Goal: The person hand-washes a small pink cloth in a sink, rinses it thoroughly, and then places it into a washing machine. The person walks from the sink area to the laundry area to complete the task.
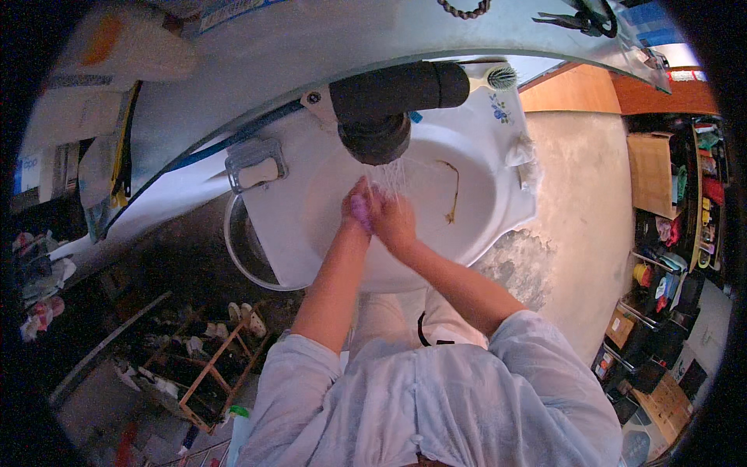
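Both hands are pressed together over a white washbasin. Water sprays onto them from a black tap head. My left hand and my right hand close around a small purple object, perhaps a cloth or sponge. The fingers and the spray partly cover it, so its kind is unclear. To the right of the hands, a thin brownish stem-like strand lies in the bowl. A pale soap bar rests in a grey soap dish on the basin's left corner.
A bristle brush lies at the basin's back right, near a crumpled white bag or cloth. Above hangs a glass shelf with pliers. A shoe rack stands lower left; loaded shelves line the right.
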Motion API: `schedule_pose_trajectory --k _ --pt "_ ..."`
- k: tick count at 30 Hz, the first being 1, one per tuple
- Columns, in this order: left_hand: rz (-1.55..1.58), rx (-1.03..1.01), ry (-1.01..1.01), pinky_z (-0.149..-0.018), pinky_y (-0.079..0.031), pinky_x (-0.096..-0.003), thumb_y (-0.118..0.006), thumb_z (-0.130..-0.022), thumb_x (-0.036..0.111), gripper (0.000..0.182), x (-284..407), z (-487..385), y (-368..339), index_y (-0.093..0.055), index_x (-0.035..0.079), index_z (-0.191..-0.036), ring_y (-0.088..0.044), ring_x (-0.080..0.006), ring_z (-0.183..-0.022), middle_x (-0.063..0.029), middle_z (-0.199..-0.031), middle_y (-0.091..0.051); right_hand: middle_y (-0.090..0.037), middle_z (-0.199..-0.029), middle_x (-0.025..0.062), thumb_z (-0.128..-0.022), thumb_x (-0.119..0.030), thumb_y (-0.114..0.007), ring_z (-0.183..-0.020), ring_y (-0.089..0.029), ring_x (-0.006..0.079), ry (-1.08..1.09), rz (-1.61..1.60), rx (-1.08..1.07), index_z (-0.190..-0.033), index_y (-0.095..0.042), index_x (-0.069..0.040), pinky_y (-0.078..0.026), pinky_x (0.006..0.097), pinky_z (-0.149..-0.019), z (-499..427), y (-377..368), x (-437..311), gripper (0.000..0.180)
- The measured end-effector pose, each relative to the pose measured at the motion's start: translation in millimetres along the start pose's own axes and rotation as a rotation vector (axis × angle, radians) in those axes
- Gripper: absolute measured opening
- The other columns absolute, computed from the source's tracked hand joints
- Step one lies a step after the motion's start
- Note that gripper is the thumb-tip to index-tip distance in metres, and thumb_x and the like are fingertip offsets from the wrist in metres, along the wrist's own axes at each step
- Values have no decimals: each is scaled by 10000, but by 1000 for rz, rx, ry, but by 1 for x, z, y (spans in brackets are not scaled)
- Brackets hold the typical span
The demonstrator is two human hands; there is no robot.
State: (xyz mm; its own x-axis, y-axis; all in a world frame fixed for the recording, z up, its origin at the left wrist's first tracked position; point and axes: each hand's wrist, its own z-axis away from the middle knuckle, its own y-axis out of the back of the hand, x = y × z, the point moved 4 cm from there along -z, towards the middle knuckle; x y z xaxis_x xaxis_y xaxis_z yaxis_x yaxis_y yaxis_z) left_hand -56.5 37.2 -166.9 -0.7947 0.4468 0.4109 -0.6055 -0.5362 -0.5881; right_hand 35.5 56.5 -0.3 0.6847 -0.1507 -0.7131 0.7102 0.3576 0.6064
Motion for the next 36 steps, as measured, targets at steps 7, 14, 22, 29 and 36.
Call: schedule_pose_trajectory --k 7,14,22,29,36 --pt "-413 91 -30 -912 -474 -350 -501 -996 346 390 20 63 -52 -547 58 -1256 -586 -231 -1068 -98 -1156 -614 -655 -1072 212 -919 -225 -591 -965 -627 410 63 -247 69 -1213 -574 -97 -499 470 -794 -47 45 69 321" --pt "-281 145 -398 -1000 -427 -426 -538 -986 346 449 66 91 -24 -473 139 -1379 -420 -237 -1307 -74 -1374 -492 -618 -1077 209 -889 -100 -583 -999 -605 413 224 242 -51 -1210 -559 -77 -499 462 -829 -8 114 113 323" --pt "-129 256 -219 -985 -469 -463 -630 -920 297 500 36 107 -41 -494 40 -1327 -525 -307 -1205 -144 -1317 -525 -621 -1088 234 -846 -140 -624 -1021 -594 417 21 298 -108 -1144 -621 -37 -492 458 -860 -54 40 69 315" --pt "160 74 -51 -897 -508 -435 -571 -829 143 313 26 53 36 -582 37 -1124 -595 -275 -1061 -137 -1183 -604 -646 -975 49 -902 -247 -678 -862 -613 184 10 -582 -451 -1122 -583 -75 -508 329 -772 -24 37 64 294" --pt "432 -84 -167 -929 -471 -419 -538 -827 122 224 57 74 5 -587 51 -1034 -598 -270 -1018 -101 -1116 -619 -554 -934 -21 -964 -171 -606 -837 -526 69 -113 -909 -124 -1085 -552 -83 -452 218 -713 -17 127 101 159"
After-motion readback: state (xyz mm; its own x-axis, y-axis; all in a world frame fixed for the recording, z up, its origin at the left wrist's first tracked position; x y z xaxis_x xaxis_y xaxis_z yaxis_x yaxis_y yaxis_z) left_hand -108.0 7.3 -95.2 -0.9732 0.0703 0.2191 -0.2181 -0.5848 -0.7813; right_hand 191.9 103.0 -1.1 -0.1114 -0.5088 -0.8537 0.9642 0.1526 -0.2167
